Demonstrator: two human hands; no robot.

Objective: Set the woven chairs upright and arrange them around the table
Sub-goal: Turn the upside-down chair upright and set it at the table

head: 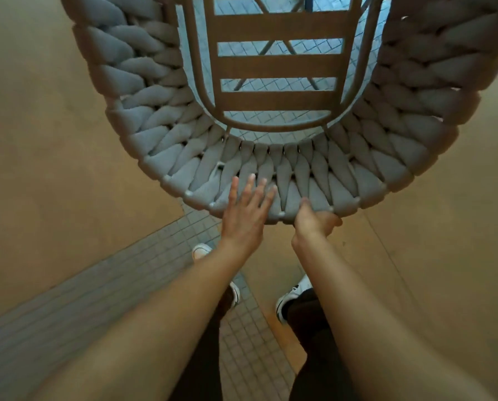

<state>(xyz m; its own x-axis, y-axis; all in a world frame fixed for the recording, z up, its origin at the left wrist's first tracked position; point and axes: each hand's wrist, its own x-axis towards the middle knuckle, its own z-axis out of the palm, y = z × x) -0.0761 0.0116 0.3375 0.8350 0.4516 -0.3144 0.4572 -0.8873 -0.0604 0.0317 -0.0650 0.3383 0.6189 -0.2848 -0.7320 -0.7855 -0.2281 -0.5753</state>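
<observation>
A woven chair [161, 111] fills the upper half of the head view, seen from above and behind. Its curved back and arms are thick grey braided cord, and its seat [276, 68] is a wooden frame with flat slats. My left hand [245, 209] lies flat with fingers spread on the top rim of the backrest. My right hand [314, 219] grips that rim from below, thumb on top, just to the right of the left hand. The table is out of sight.
The floor below is tan with a band of small grey tiles [68, 308] running diagonally. My feet in white shoes [292, 299] stand just behind the chair. Dark metal legs [308, 76] show through the seat slats.
</observation>
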